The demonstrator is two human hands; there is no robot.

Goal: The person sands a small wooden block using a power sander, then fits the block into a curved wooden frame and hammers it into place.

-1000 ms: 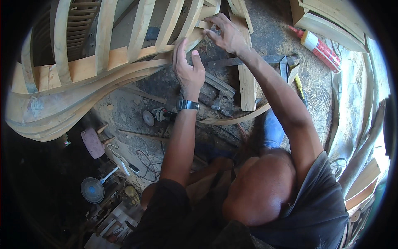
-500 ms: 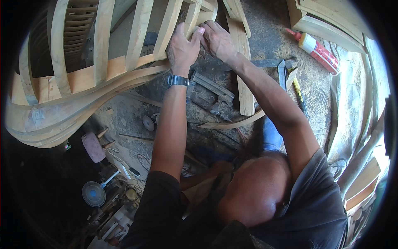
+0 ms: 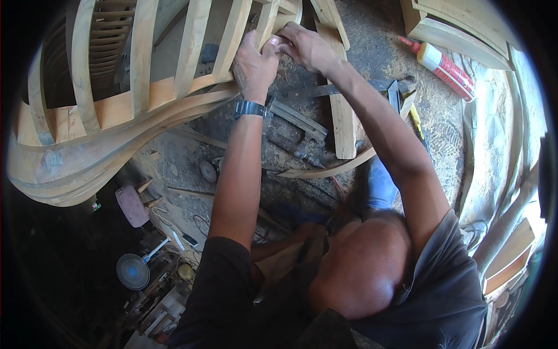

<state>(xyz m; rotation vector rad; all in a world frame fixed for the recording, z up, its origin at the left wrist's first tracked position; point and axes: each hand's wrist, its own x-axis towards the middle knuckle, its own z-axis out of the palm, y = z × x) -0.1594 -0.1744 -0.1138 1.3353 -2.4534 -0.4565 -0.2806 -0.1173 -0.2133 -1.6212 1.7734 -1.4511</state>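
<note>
Both hands are close together at the end of a curved wooden frame (image 3: 116,119) with upright slats. My left hand (image 3: 254,68), with a dark watch at the wrist, has its fingers curled against a narrow wooden slat (image 3: 267,23). Its thumb points toward the other hand. My right hand (image 3: 311,49) bends over from the right, fingers closed and meeting the left thumb beside that slat. Whatever lies between these fingertips is too small or covered to make out.
A glue bottle (image 3: 447,71) with a red nozzle lies on the floor to the right, near a wooden cabinet (image 3: 462,38). Below the hands are a metal clamp (image 3: 297,122), a long board (image 3: 344,131) and a curved wooden strip (image 3: 328,171). A mallet (image 3: 132,206) lies lower left.
My right hand has shifted slightly left, with its fingertips closer to the left thumb. The left hand stays against the slat. The whole view has moved a little.
</note>
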